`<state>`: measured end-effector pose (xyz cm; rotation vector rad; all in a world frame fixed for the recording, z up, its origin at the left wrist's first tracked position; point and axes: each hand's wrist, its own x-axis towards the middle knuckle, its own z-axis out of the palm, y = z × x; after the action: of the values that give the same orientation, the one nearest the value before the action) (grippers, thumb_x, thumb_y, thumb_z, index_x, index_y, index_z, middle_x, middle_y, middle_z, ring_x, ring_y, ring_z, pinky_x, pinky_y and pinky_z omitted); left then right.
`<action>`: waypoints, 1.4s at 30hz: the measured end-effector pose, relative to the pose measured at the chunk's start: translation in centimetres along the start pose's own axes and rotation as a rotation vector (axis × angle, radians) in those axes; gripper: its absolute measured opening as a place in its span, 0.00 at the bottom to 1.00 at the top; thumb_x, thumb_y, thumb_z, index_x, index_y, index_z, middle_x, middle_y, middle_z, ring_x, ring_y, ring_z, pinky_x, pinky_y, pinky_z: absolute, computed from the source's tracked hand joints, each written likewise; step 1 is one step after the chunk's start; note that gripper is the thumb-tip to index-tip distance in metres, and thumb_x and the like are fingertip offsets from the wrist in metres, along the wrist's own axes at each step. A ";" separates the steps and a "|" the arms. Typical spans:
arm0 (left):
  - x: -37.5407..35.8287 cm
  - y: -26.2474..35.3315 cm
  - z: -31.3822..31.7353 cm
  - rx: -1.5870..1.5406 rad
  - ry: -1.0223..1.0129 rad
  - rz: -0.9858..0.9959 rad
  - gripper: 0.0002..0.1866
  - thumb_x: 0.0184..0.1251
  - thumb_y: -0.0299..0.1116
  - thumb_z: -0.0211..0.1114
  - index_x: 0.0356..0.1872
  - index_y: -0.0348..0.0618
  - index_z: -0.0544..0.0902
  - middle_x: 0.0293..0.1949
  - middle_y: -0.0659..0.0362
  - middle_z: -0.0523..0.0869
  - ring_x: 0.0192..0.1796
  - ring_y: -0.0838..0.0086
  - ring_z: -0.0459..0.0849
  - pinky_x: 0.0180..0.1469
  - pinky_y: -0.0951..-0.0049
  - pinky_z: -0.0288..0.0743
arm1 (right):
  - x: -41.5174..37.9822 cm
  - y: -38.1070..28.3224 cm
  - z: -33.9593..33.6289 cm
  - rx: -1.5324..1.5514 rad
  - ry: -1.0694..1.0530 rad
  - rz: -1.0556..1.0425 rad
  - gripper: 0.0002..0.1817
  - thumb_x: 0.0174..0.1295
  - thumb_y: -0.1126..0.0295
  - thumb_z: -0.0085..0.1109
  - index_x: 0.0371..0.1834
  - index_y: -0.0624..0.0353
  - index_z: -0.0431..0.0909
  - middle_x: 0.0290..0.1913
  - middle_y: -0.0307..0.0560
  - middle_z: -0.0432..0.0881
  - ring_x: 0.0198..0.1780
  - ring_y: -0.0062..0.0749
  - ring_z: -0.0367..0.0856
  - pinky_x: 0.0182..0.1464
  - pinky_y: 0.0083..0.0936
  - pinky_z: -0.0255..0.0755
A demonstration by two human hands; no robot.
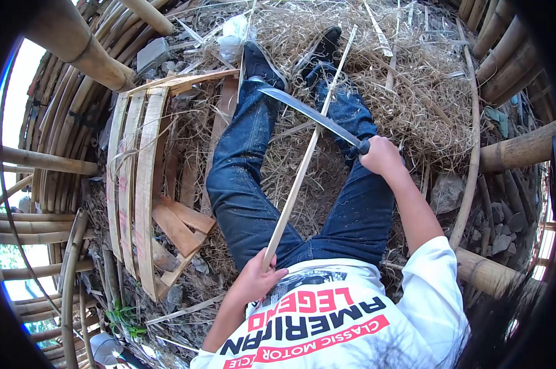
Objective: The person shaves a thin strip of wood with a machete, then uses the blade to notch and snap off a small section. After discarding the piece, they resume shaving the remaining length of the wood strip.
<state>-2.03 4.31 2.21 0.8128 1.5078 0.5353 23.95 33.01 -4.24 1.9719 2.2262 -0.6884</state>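
Note:
I sit on the ground with my legs in blue jeans stretched forward. My left hand grips the near end of a long thin bamboo strip that runs away from me between my legs. My right hand holds the dark handle of a long curved knife. The blade lies across the strip, its tip near my left foot.
Flat split bamboo slats and short wood pieces lie to my left. Dry shavings cover the ground ahead. Thick bamboo poles ring the spot on both sides. A white bag lies beyond my feet.

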 end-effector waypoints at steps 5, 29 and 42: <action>0.9 0.4 0.1 0.072 0.027 0.010 0.17 0.63 0.31 0.74 0.36 0.42 0.69 0.22 0.69 0.68 0.24 0.86 0.64 0.24 0.79 0.60 | -4.9 -2.9 2.2 0.098 -0.019 -0.121 0.16 0.48 0.64 0.63 0.32 0.68 0.84 0.36 0.65 0.86 0.42 0.58 0.86 0.51 0.45 0.80; -0.2 1.8 0.7 0.146 0.020 -0.004 0.18 0.61 0.33 0.74 0.38 0.40 0.70 0.22 0.67 0.70 0.24 0.84 0.65 0.25 0.79 0.61 | -4.2 -3.8 2.8 0.127 0.036 -0.063 0.15 0.49 0.64 0.64 0.33 0.67 0.84 0.36 0.65 0.86 0.41 0.57 0.87 0.50 0.44 0.81; -1.6 1.0 -0.2 0.094 0.020 0.015 0.16 0.63 0.29 0.72 0.38 0.42 0.70 0.25 0.67 0.71 0.25 0.86 0.67 0.25 0.80 0.62 | 3.0 0.6 2.0 0.004 0.087 -0.027 0.16 0.46 0.61 0.67 0.33 0.63 0.85 0.41 0.62 0.87 0.45 0.53 0.87 0.51 0.43 0.80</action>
<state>-2.08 3.80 4.06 0.8947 1.5559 0.4882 23.60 34.99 -7.28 2.0151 2.3063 -0.6217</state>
